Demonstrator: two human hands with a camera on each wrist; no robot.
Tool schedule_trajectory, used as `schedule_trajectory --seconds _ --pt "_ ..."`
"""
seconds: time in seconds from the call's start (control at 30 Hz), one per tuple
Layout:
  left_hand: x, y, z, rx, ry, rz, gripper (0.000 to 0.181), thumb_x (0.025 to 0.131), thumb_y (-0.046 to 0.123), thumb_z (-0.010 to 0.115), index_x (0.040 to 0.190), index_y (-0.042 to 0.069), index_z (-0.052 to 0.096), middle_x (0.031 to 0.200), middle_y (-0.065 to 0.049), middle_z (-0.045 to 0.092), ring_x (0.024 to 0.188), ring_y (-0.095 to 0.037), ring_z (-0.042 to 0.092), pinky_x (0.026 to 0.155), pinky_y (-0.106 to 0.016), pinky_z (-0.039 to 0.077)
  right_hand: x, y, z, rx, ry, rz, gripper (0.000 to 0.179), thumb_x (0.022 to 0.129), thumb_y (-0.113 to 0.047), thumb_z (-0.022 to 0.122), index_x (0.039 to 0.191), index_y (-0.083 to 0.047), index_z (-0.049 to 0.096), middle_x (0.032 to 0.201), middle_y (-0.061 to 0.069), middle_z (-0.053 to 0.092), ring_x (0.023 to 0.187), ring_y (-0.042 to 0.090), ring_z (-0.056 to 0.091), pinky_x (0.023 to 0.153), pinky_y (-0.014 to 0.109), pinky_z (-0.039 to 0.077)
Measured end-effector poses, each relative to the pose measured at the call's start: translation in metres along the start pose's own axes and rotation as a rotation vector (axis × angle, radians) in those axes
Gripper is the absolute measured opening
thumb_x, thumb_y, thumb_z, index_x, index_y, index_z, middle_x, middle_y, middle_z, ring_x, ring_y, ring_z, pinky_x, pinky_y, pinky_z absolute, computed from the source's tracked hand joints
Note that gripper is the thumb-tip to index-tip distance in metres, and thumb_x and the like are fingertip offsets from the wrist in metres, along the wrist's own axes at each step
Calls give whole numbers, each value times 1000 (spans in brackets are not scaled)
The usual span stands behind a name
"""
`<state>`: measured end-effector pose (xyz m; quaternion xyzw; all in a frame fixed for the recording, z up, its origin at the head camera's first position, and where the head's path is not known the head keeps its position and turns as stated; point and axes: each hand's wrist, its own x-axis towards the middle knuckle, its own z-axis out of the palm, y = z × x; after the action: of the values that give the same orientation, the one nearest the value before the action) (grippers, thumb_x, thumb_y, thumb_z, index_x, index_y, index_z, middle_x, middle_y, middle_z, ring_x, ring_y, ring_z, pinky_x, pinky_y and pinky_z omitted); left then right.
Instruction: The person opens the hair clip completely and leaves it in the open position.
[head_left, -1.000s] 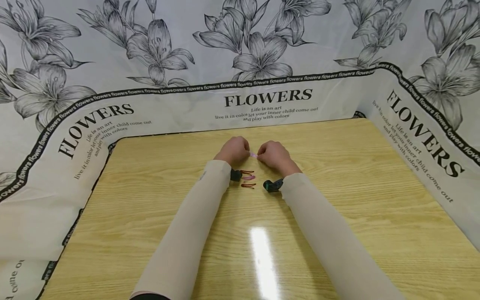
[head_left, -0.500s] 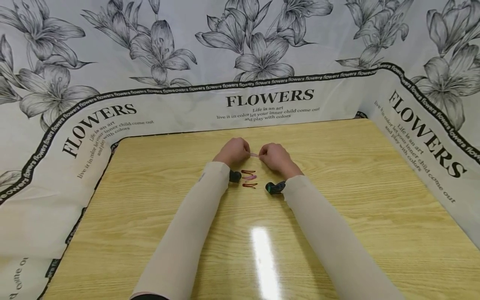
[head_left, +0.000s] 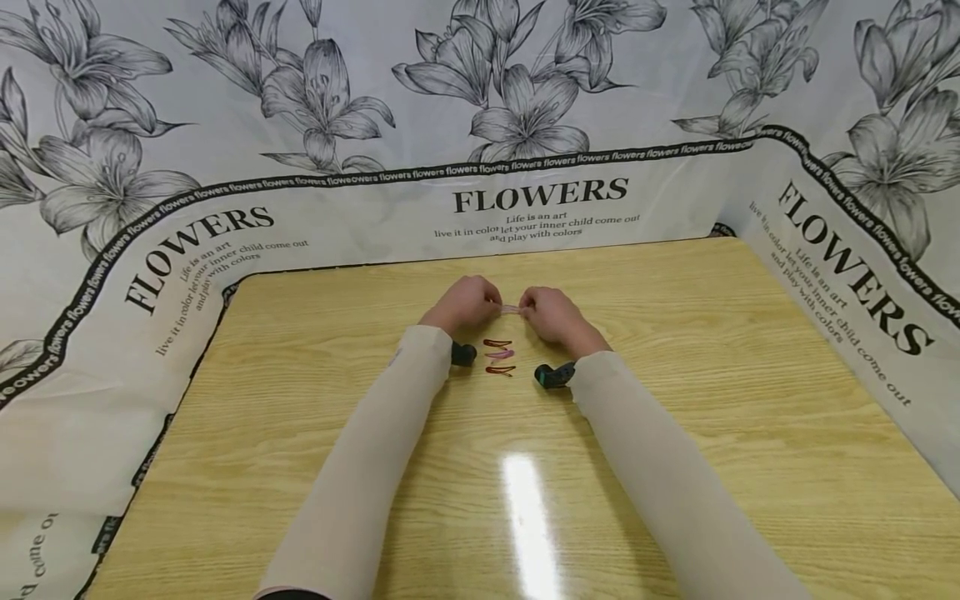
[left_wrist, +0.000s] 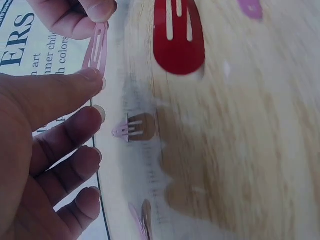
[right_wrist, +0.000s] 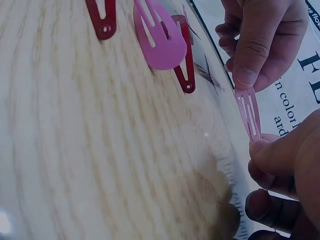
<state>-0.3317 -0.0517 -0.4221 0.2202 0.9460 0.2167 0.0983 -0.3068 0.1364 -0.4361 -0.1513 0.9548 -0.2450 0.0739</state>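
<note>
A light pink snap hair clip (right_wrist: 248,112) is stretched between both hands above the far part of the table. My left hand (head_left: 471,304) pinches one end between thumb and finger, its other fingers loosely bent in the left wrist view. The opposite end is pinched by my right hand (head_left: 553,317). Nearer to me, between the wrists, a row of clips lies on the table: a red hair clip (head_left: 498,342), a brighter pink hair clip (head_left: 499,354) and another red hair clip (head_left: 500,370).
The shiny wooden table (head_left: 300,417) reflects hands and clips. A white flower-printed cloth (head_left: 360,225) walls off its back and both sides. Dark wrist cameras (head_left: 553,376) sit close beside the row of clips.
Both hands keep hold of the light pink clip, which lies more level now. My wrists have spread slightly apart, so the clips on the table show more fully. The head view shifted a little.
</note>
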Motion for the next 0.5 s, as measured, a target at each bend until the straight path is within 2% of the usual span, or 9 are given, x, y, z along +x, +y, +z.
schedule_trajectory --seconds 0.3,0.5 --pt "-8 -6 -7 -28 -14 29 16 95 21 60 101 12 72 98 -3 69 87 -19 57 83 -34 47 -1 -7 -2 30 -16 -18 18 101 -21 49 108 -7 59 109 13 61 96 27 56 89 42 45" --pt "-15 -10 -13 -34 -15 35 18 97 24 57 104 14 71 102 -3 68 89 -19 57 83 -35 47 -3 -13 -3 43 -20 -36 20 102 -20 45 110 -7 58 110 11 60 94 26 54 86 41 44"
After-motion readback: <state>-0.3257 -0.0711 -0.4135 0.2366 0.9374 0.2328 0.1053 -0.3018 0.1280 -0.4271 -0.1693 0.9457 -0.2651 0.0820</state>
